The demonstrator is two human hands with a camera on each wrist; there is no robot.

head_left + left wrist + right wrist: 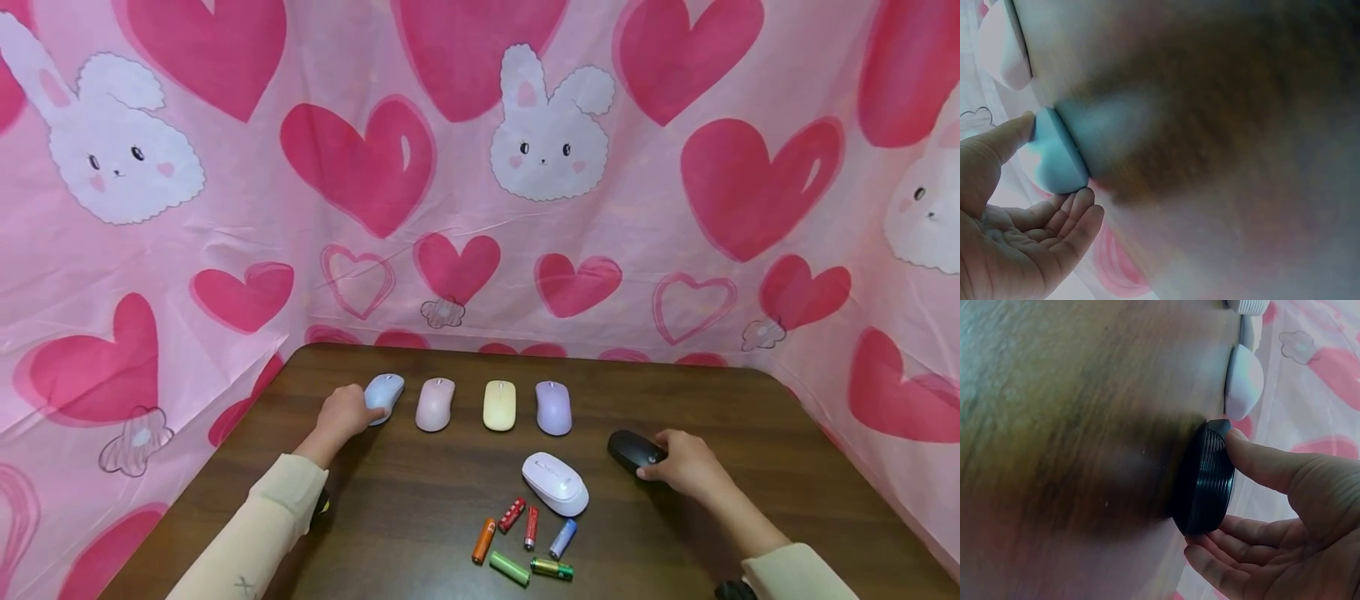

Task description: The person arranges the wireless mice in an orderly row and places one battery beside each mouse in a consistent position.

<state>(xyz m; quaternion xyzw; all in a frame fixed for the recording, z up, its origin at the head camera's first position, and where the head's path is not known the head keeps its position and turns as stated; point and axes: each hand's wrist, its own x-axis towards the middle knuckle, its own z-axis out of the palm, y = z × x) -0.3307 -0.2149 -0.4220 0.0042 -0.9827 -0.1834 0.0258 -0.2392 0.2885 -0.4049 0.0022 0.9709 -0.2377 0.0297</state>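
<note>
At the left end of a row of computer mice, my left hand [345, 414] grips a light blue mouse [385, 393]. The left wrist view has the thumb on one side of that blue mouse [1057, 156] and the fingers on the other. On the right, my right hand [686, 462] holds a black mouse [632, 450] by its near end. In the right wrist view the black mouse [1207, 481] shows a ribbed side, thumb at its top edge and fingers below. A white mouse [556, 483] lies between the hands, nearer the right one.
Pink [435, 405], yellow [499, 406] and purple mice [553, 408] stand in a row at the back of the brown table [420, 508]. Several batteries [531, 528] lie loose near the front, below the white mouse. A pink heart-print cloth [465, 192] hangs around the table.
</note>
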